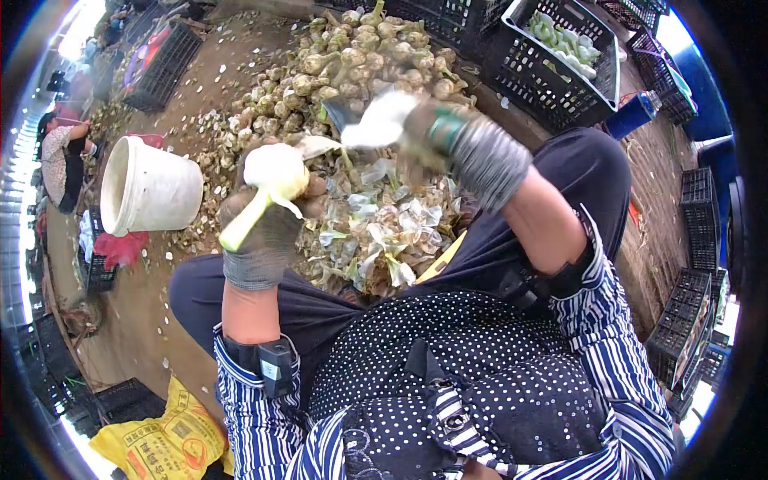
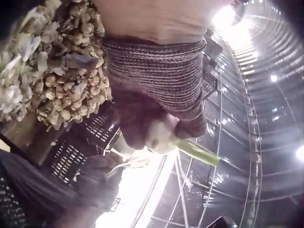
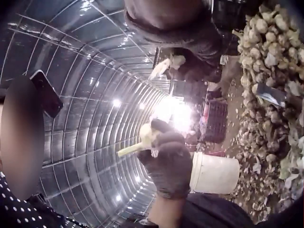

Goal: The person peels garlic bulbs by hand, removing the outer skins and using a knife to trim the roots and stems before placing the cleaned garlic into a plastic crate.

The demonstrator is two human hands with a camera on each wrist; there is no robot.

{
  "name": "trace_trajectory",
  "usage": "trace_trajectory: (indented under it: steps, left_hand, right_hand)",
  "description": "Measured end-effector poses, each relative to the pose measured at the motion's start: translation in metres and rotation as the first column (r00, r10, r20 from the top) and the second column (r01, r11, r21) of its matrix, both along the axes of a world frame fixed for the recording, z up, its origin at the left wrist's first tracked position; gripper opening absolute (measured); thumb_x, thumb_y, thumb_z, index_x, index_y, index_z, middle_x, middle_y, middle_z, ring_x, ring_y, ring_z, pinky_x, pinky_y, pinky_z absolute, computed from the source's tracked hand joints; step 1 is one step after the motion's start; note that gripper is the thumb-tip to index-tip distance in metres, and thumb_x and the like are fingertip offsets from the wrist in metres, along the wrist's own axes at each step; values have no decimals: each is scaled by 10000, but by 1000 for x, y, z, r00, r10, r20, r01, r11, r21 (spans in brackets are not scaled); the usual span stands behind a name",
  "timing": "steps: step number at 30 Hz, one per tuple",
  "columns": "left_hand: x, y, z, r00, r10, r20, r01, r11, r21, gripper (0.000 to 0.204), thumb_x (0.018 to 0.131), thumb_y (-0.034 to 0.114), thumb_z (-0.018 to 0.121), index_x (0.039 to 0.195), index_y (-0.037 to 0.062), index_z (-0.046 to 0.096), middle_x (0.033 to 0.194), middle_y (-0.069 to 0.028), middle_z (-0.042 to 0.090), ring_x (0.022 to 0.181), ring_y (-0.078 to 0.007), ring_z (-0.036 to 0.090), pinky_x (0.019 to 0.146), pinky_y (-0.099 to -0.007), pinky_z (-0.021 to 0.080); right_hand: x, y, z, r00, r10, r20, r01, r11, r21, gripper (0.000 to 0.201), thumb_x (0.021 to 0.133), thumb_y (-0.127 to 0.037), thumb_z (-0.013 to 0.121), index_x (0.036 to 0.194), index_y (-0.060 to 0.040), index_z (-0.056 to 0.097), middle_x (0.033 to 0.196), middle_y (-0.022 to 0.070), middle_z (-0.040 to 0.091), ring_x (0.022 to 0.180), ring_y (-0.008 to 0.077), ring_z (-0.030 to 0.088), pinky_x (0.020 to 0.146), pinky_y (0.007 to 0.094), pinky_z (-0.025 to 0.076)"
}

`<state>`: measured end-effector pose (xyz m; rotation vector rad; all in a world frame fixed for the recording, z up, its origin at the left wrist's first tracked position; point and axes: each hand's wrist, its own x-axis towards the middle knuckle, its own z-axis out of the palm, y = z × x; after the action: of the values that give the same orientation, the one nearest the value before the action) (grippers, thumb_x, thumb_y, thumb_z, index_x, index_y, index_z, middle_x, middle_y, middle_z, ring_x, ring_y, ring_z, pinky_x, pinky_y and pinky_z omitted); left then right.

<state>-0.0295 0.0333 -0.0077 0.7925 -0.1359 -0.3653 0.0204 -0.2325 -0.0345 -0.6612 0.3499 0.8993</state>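
My left hand [image 1: 264, 232], in a dark knit glove, grips a white garlic bulb [image 1: 276, 170] with a short green stem [image 1: 246, 218] sticking out. The bulb's pale skin looks smooth; in the left wrist view the stem [image 2: 197, 152] points away from the palm. Across from it, my gloved right hand [image 1: 452, 144] is blurred in the head view. In the right wrist view this hand [image 3: 194, 64] pinches a white piece of garlic peel [image 3: 162, 69]. Below both hands lies a heap of loose peelings [image 1: 376, 224], between the person's knees.
A large pile of unpeeled garlic bulbs [image 1: 360, 60] lies ahead, with a flat blue-grey piece [image 3: 270, 95] on it. A white bucket [image 1: 164, 188] lies tipped at left. Black crates [image 1: 552, 88] stand at right, one holding pale bulbs. Another person [image 1: 64, 156] sits far left.
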Motion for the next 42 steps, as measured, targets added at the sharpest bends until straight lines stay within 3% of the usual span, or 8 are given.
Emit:
trace_trajectory:
  steps: [1,2,5,9,11,21,24,42]
  left_hand:
    - [-4,-7,13,998,23,-66,-28,996,-80,570,789,290,609,1271,49,423,1070,-196,593,866,-304,650,642,-366,591]
    - [-2,-4,12,996,16,-89,-21,998,-56,573,801,306,610,1278,53,417,1077,-191,590,879,-300,648,644,-371,594]
    - [1,-4,8,997,4,-75,0,999,53,586,813,347,621,1281,58,418,1085,-168,586,907,-276,640,656,-363,592]
    - [2,-14,10,1000,-7,10,4,956,292,621,795,396,646,1269,52,440,1095,-110,577,931,-211,618,693,-311,572]
    - [0,-16,2,998,-30,64,11,962,274,606,794,372,645,1269,50,449,1099,-84,573,925,-175,599,712,-263,544]
    - [2,-16,-9,986,-16,-166,49,979,198,528,859,342,581,1213,-29,455,1047,-124,593,892,-197,618,673,-260,561]
    - [5,-11,-6,920,210,-332,-185,977,107,418,930,315,474,1161,-33,481,980,-155,603,831,-194,647,599,-257,602]
    - [-7,-33,1,964,-83,-253,115,987,112,446,825,341,585,1137,28,528,939,-93,617,777,-203,607,689,-303,516]
  right_hand:
    - [-5,11,6,924,318,211,-239,914,-329,282,846,-101,493,1115,-35,546,705,120,591,568,176,552,471,312,481]
    - [-33,17,-46,574,339,746,241,801,-549,352,835,-76,509,1182,-129,532,782,106,602,669,183,582,609,313,515]
    - [-52,19,-5,120,730,673,513,535,-672,387,785,-178,641,1161,-144,557,926,177,602,810,305,624,738,382,501]
    - [-58,32,39,336,730,595,283,525,-803,341,766,-183,658,1098,-135,595,954,186,594,836,352,610,733,395,497]
    - [-64,45,53,102,635,766,785,422,-454,280,746,-175,664,1019,-129,631,911,155,600,804,347,606,704,395,498]
    - [-60,48,52,23,691,722,763,455,-459,209,759,-156,620,968,-146,631,866,114,567,774,309,600,661,384,492]
    - [-69,52,56,-200,833,516,620,515,-592,139,808,-228,570,906,-164,645,882,115,564,810,293,610,688,398,503]
    - [-62,50,57,48,596,802,708,545,-448,208,742,-67,623,945,-111,630,890,131,590,779,307,610,674,370,499]
